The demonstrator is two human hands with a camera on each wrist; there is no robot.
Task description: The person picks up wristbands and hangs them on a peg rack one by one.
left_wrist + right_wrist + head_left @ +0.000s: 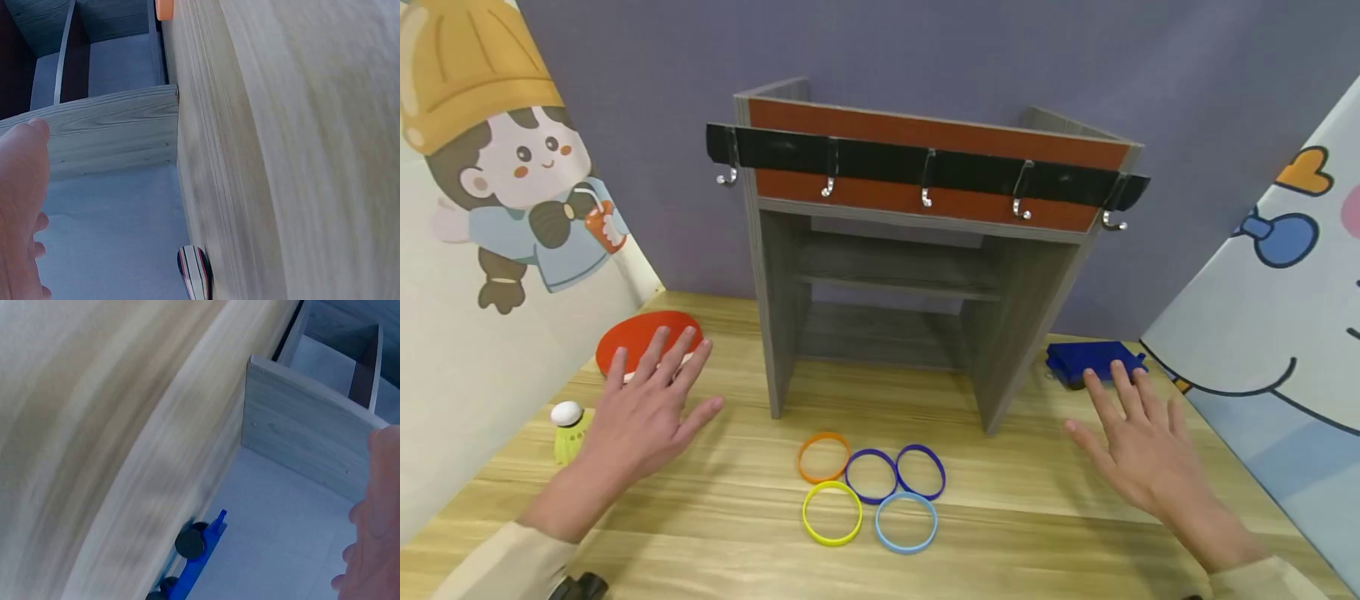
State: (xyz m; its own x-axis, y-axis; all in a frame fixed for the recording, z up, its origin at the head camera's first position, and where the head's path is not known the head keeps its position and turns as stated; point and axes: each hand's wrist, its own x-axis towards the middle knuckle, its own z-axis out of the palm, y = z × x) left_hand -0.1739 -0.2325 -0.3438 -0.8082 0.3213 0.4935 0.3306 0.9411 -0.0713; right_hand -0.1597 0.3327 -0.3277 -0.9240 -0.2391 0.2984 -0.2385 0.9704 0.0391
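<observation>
My left hand (pixel 643 408) is spread, palm down, at the left, holding nothing. In the head view it overlaps the near edge of a red table tennis paddle (pixel 643 333), beside a yellow shuttlecock (pixel 572 437) with a white tip. Over on the right, my right hand (pixel 1138 450) is likewise spread and holds nothing. Its fingertips overlap the near edge of a flat blue object (pixel 1090 357), which shows dark round wheel-like parts in the right wrist view. Between the hands lie an orange ring (pixel 824 435), a yellow ring (pixel 832 542), a light blue ring (pixel 907 550) and two dark blue rings (pixel 871 452).
A grey wooden shelf unit (pixel 766 308) stands upright behind the rings. Across its red-brown top front runs a black rail (pixel 880 161) with several silver hooks, its ends jutting past both sides. Printed cartoon panels flank the wooden table (pixel 715 533); a grey-blue cloth (pixel 925 42) hangs behind.
</observation>
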